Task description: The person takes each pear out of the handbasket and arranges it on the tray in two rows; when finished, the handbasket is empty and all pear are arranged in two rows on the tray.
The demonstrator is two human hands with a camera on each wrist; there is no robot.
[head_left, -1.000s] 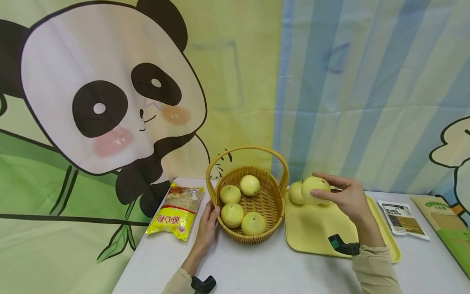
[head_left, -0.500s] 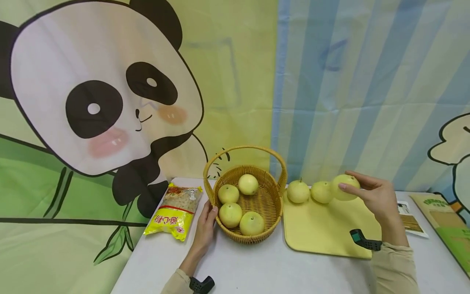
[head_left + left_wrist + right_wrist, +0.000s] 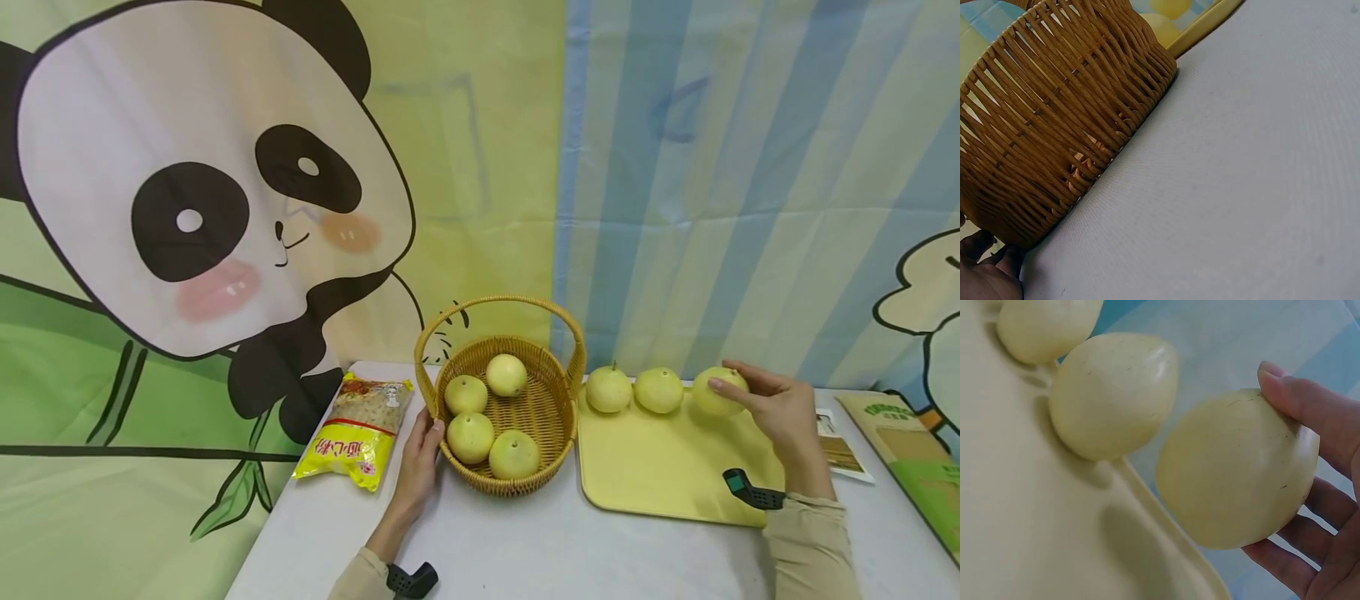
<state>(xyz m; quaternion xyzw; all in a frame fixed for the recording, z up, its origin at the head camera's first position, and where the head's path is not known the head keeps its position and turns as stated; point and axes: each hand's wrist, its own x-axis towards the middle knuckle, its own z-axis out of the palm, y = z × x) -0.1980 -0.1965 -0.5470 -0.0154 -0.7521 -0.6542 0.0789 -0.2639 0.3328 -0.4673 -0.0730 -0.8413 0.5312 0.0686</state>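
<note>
My right hand (image 3: 780, 408) pinches a round yellow-green pear (image 3: 1235, 469) between thumb and fingers at the back right of the yellow tray (image 3: 675, 475). Whether this pear touches the tray is unclear. To its left, a middle pear (image 3: 658, 390) and a stemmed pear (image 3: 608, 389) stand in a row along the tray's back edge. My left hand (image 3: 418, 467) rests against the left outer wall of a wicker basket (image 3: 1066, 106), its fingers lying along the side. Inside the basket are several more pears (image 3: 514, 455).
Left of the basket lies a yellow and clear food packet (image 3: 356, 433). A white and brown packet (image 3: 846, 450), partly hidden by my right wrist, and a green and brown package (image 3: 903, 458) lie right of the tray. A panda-printed curtain (image 3: 480, 167) hangs behind the table.
My right hand has carried the pear rightward, then lowered it toward the tray's back right, uncovering the middle pear. My left hand has stayed at the basket.
</note>
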